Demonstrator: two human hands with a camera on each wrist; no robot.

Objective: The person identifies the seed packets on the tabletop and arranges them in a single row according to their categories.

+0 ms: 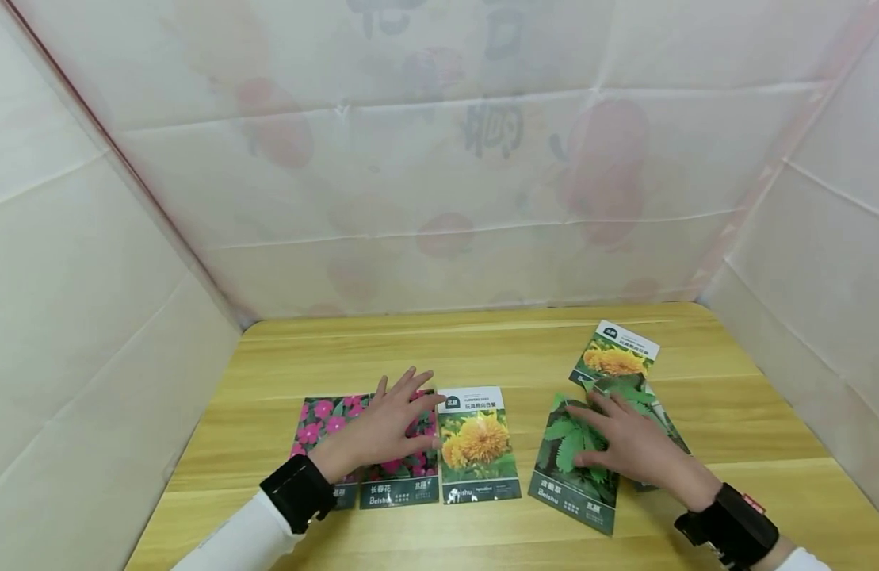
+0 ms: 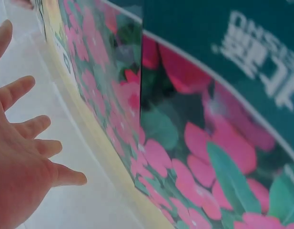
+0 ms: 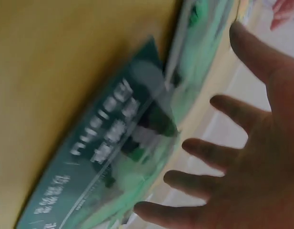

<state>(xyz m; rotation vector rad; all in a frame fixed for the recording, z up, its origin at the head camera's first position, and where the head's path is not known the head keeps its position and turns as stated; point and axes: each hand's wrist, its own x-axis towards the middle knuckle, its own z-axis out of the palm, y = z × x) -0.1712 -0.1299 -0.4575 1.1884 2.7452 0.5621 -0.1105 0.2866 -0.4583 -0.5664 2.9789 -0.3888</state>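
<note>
the green-leaf packet (image 1: 569,480), its long axis slanting away rightward, lies partly beneath the spread right grip (image 1: 635,444), well apart from the spread left grip (image 1: 384,428).

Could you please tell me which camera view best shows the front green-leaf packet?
The head view: it shows most of the front green-leaf packet, though the right grip covers part. The right wrist view shows it blurred and cropped; in the left wrist view, I cannot identify it.
</note>
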